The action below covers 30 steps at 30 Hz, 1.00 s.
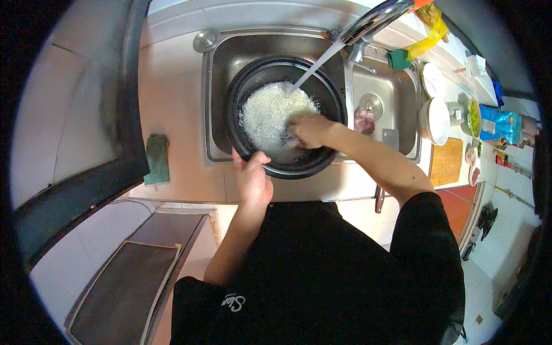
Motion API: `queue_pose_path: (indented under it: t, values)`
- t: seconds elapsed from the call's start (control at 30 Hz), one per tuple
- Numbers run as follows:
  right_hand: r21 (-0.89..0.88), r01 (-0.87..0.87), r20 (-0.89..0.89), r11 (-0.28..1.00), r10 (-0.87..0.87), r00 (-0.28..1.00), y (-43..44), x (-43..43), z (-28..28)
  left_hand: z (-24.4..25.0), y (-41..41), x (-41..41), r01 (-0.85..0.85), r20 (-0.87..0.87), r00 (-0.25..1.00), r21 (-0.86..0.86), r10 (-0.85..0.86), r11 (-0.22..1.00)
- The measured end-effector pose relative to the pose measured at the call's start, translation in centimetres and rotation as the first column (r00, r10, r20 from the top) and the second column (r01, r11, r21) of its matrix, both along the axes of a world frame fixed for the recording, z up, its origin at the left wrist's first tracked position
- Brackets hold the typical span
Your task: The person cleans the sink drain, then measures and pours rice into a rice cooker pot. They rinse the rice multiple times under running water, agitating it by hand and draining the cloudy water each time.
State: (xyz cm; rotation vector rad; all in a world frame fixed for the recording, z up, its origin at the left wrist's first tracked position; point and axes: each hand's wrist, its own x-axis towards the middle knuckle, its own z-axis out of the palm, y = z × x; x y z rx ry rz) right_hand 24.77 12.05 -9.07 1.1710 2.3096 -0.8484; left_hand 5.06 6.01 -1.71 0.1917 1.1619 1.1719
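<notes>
Water runs from the chrome faucet into a black round pot tilted over the left sink basin. White grains that look like rice lie in water in the pot. The near-left rim is gripped by my left hand, thumb over the edge. Inside the pot, my right hand is blurred at the right side of the grains; its fingertips are partly hidden, and whether it holds grains is unclear.
Raw meat and a cleaver are at the right basin. White bowls, a wooden cutting board and a blue bag stand farther right. A green cloth lies on the left counter, near a sink strainer.
</notes>
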Motion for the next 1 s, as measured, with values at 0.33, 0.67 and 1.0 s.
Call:
queue_pose_path:
  t: [0.33, 0.67, 1.0]
  values:
    - [0.365, 0.516, -0.492, 0.775, -0.31, 0.813, 5.0, -5.1, -4.8, -0.8, -1.4, 1.2, -0.028, 0.017, 0.999, 0.037, 0.027, 0.999]
    - [-0.093, -0.076, -0.015, 0.993, 0.075, 0.997, -0.9, -0.9, 0.2, -1.6, -1.9, -0.2, -0.028, 0.034, 0.999, 0.047, 0.027, 0.998]
    - [0.412, 0.425, -0.47, 0.806, -0.211, 0.857, 3.9, -6.0, -3.4, -2.0, -2.2, 0.1, -0.034, 0.022, 0.999, 0.092, 0.032, 0.995]
